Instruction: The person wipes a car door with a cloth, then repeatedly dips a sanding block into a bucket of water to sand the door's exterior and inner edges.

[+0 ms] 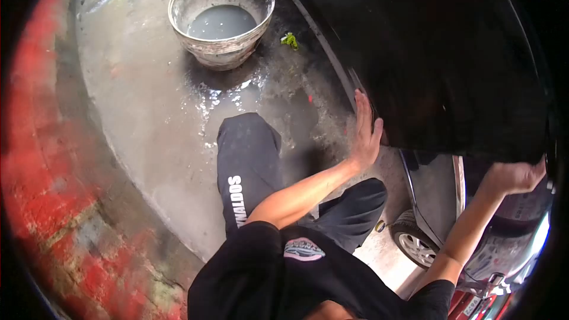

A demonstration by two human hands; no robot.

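A large black car door (438,65) fills the upper right, its lower trim edge running diagonally over the floor. My left hand (367,133) lies with fingers stretched out against the near end of this panel, close to its lower corner. Farther right, my right hand (518,178) is closed at the same near edge, its fingertips hooked at the door's upper corner and partly hidden. Neither hand shows a tool or cloth.
A dirty bucket (222,53) of grey water stands on the wet concrete floor (142,83). Near it lies a small yellow-green scrap (290,40). A red-stained wall (47,172) curves along the left. A car wheel (415,246) is at lower right, beside my knee.
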